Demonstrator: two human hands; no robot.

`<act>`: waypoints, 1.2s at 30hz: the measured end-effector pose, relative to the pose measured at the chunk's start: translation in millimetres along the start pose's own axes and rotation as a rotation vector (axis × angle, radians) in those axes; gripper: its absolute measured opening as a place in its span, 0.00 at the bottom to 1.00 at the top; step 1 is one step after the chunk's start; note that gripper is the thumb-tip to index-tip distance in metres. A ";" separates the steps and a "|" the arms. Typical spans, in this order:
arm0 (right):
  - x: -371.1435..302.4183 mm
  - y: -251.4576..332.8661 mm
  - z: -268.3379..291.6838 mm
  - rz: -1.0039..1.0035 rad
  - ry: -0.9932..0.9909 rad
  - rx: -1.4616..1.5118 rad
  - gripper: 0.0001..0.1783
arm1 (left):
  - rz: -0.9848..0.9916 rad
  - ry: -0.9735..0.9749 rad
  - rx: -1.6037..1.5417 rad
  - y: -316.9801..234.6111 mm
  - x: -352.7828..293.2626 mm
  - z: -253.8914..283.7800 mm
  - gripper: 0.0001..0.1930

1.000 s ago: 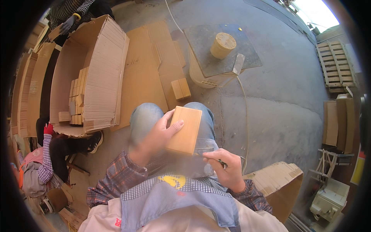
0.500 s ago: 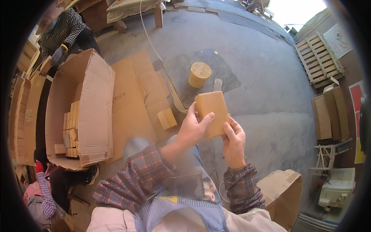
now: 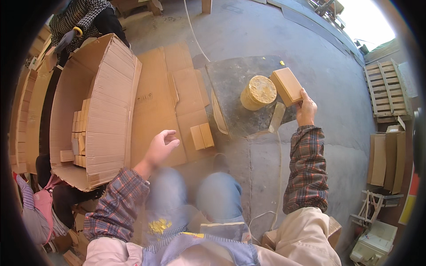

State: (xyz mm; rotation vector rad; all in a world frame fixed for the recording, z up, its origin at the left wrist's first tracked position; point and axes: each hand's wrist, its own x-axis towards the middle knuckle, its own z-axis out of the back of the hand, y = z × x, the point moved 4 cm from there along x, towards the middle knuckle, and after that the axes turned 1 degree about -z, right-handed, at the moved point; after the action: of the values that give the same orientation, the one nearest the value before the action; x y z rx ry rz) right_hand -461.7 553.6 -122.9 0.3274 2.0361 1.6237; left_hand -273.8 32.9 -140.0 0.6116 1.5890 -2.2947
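Observation:
My right hand (image 3: 306, 106) grips a light brown wooden block (image 3: 285, 86) by its near right corner. The block is tilted beside a round yellow-crusted tub (image 3: 258, 92), over a dark board (image 3: 230, 73). A flat strip (image 3: 277, 117) lies near the tub, close to the block. My left hand (image 3: 160, 148) is raised above my knee with its fingers loosely bent and apart, holding nothing. It is nearest to two small wooden blocks (image 3: 202, 136) lying side by side on flattened cardboard (image 3: 155, 102).
A tall open carton (image 3: 111, 102) at left contains stacked wooden blocks (image 3: 80, 128). Behind it a co-worker's gloved hand (image 3: 66, 41) holds a wooden piece. A white cord (image 3: 279, 168) runs along the floor. Pallets (image 3: 387, 88) and folded cardboard (image 3: 386, 159) stand at right.
My left hand has let go of the wooden block and drawn back left. My right hand has carried the block forward and right, next to the tub. The view has shifted.

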 end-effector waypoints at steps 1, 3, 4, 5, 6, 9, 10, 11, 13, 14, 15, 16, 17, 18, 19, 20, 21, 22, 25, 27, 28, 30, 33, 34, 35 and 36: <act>3.3 -3.4 -2.3 -0.002 -0.023 0.005 0.21 | 0.012 0.014 0.071 10.4 11.2 -2.5 0.29; 7.9 -6.7 -6.0 0.048 -0.060 0.019 0.21 | 0.027 0.046 0.157 22.8 40.3 -10.7 0.30; 10.0 -8.8 -6.8 0.023 -0.067 -0.033 0.21 | -0.017 0.065 0.224 24.2 55.9 -17.4 0.30; 11.6 -9.0 -7.1 0.024 -0.067 -0.067 0.21 | -0.046 0.081 0.285 25.0 68.8 -24.0 0.30; 13.6 -8.1 -6.8 0.007 -0.056 -0.085 0.21 | -0.031 0.102 0.353 27.4 79.3 -29.0 0.31; 10.7 15.7 -0.3 0.144 -0.202 -0.583 0.26 | -0.172 0.170 0.589 28.4 109.9 -45.4 0.33; 3.0 26.2 -1.3 0.189 -0.255 -0.774 0.27 | -0.206 0.185 0.676 32.8 114.9 -48.0 0.34; -12.1 35.9 -2.7 0.252 -0.266 -0.751 0.27 | -0.246 0.198 0.742 39.5 118.8 -48.9 0.35; -61.7 54.1 -12.1 0.413 -0.229 -0.644 0.25 | -0.337 0.202 0.873 55.4 127.8 -52.4 0.38; -96.2 61.4 -16.8 0.495 -0.221 -0.562 0.23 | -0.391 0.212 0.934 65.5 131.3 -56.1 0.40; -135.9 64.0 -24.7 0.572 -0.161 -0.528 0.20 | -0.475 0.211 1.001 74.3 136.5 -62.3 0.41; -178.4 62.3 -34.3 0.650 -0.106 -0.534 0.18 | -0.533 0.240 1.074 85.3 141.3 -68.4 0.43; -217.4 55.0 -42.4 0.654 -0.126 -0.514 0.18 | -0.571 0.232 1.068 94.8 146.3 -75.9 0.43; -251.0 46.8 -55.8 0.690 -0.014 -0.542 0.17 | -0.578 0.249 1.066 105.3 152.4 -87.7 0.42; -279.4 39.4 -67.6 0.720 0.087 -0.573 0.17 | -0.586 0.264 1.064 115.6 156.4 -94.9 0.42; -298.3 29.4 -77.4 0.647 0.178 -0.667 0.17 | -0.646 0.235 1.100 124.4 158.7 -98.7 0.40; -310.4 20.2 -84.9 0.565 0.280 -0.655 0.17 | -0.709 0.210 1.131 132.4 160.0 -105.5 0.38; -316.4 12.2 -89.2 0.476 0.288 -0.639 0.18 | -0.745 0.218 1.191 141.0 161.6 -111.5 0.36; -320.3 -2.0 -101.2 0.358 0.271 -0.584 0.23 | -0.684 0.183 1.263 161.3 169.4 -110.1 0.28; -318.9 -8.6 -108.6 0.289 0.276 -0.599 0.23 | -0.975 0.067 1.212 158.2 165.2 -109.6 0.20; -319.5 -10.7 -111.5 0.274 0.277 -0.603 0.23 | -1.114 0.006 1.193 155.9 162.7 -108.8 0.17; -321.8 -14.9 -114.0 0.232 0.249 -0.583 0.21 | -1.010 0.136 1.296 159.9 171.2 -115.1 0.11; -325.1 -17.1 -113.1 0.254 0.261 -0.635 0.17 | -0.996 0.193 1.286 153.0 176.3 -113.1 0.05; -325.2 -17.9 -112.9 0.268 0.270 -0.652 0.15 | -0.960 0.237 1.296 149.7 175.2 -103.7 0.03; -326.5 -19.1 -114.8 0.303 0.310 -0.664 0.14 | -0.952 0.216 1.234 141.6 168.9 -90.6 0.04; -326.6 -20.7 -117.0 0.338 0.343 -0.674 0.12 | -0.896 0.236 1.198 133.8 160.6 -74.0 0.05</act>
State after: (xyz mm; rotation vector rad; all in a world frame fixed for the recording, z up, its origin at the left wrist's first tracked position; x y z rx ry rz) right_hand -246.4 291.6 -46.7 0.1534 1.5637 2.6036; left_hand -338.8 56.2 -350.7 0.3975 0.2991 -3.9204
